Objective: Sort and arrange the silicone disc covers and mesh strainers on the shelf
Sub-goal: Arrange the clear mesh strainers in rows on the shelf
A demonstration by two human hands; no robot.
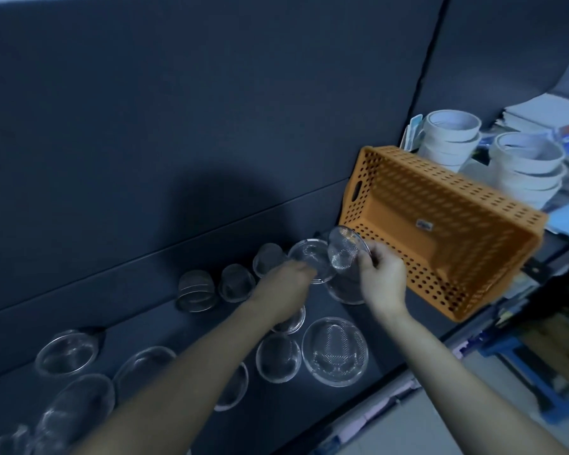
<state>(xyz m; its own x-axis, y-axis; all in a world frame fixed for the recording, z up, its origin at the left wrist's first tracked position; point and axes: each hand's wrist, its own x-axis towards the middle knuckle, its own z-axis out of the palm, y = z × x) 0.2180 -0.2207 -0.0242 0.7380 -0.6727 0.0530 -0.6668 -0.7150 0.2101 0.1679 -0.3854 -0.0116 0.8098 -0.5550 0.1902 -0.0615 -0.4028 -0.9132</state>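
Both hands nr basket (447,195) edge: R hand (383,277) pinches strainer (344,254) rim; L hand (286,284) at disc cover (306,256) edge, grip unclear.

The basket (440,205) is orange, dotted all over with rows of small round holes, and has a small pale label inside. The strainer (344,249) in my right hand (381,277) is silvery, a fine mesh weave. The cover (307,256) in my left hand (286,280) is clear with a stippled centre. The big cover (335,351) nearer me is clear too, with an embossed dotted figure. The shelf (138,310) and wall (178,110) are plain dark blue-grey. The tape rolls (450,136) are white.
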